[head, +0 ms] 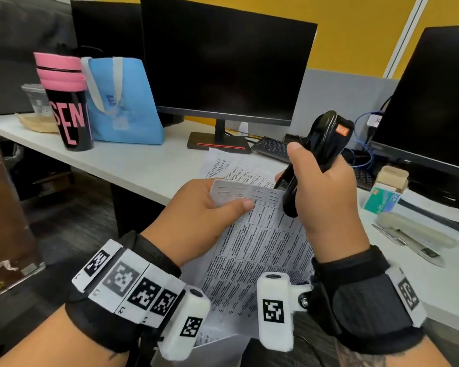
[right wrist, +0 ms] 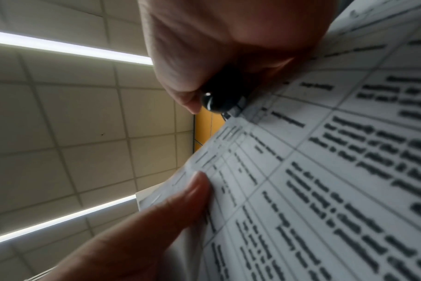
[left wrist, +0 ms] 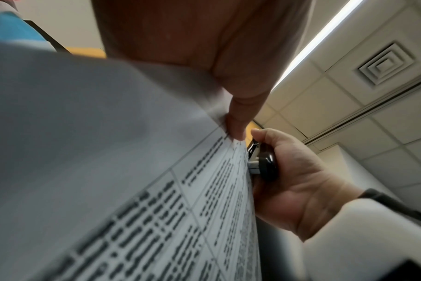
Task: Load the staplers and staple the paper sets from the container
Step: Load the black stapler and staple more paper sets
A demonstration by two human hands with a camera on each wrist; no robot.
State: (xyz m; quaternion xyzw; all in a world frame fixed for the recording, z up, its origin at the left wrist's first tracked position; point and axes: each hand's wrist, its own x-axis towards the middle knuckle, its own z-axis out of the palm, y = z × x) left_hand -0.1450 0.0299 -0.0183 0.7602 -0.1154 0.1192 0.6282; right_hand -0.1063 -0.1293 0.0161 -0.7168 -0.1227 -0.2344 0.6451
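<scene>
My left hand point(head: 212, 205) pinches the top corner of a printed paper set point(head: 260, 250), thumb on top, holding it up in front of the desk edge. My right hand point(head: 318, 186) grips a glossy black stapler point(head: 313, 157), whose mouth sits at the paper's top edge beside my left thumb. The left wrist view shows the stapler point(left wrist: 264, 163) against the paper's edge point(left wrist: 204, 190). Seen from the right wrist, the stapler tip point(right wrist: 219, 100) meets the paper set point(right wrist: 324, 171). More printed sheets point(head: 231, 165) lie on the desk behind. A beige stapler point(head: 414, 234) lies open on the desk at right.
A white desk point(head: 133, 160) carries a monitor point(head: 223, 62), a blue bag point(head: 122, 102), a black-and-pink tumbler point(head: 66, 102), a keyboard point(head: 273, 148) and a green staple box point(head: 382, 201). A second monitor point(head: 435, 102) stands at the right. A brown container edge point(head: 6, 221) is at left.
</scene>
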